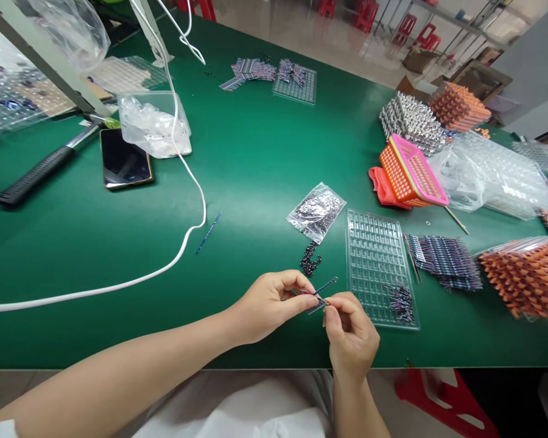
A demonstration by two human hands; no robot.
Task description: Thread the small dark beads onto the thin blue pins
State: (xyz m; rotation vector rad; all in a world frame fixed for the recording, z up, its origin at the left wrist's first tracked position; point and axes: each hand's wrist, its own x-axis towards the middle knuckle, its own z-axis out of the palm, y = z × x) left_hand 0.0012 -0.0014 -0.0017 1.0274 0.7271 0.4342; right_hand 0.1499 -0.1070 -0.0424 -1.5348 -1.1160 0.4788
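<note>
Tray [373, 261], clear, is my landmark. Left of it, I watch the left hand [267, 304] pinch slim dark strips [327, 285]; the right hand [357, 333], by the tray's near-left corner, pinches one tip. I judge the strips light, thin (easily bent, probably), best held by their long edges.

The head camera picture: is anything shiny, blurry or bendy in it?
In the head view, white glare on the bead bag and a pale reflection on the phone; in the head view, red stools at the back look soft, and thin strips by the left hand are too small to see finely; in the head view, the table's far edge slants.
</note>
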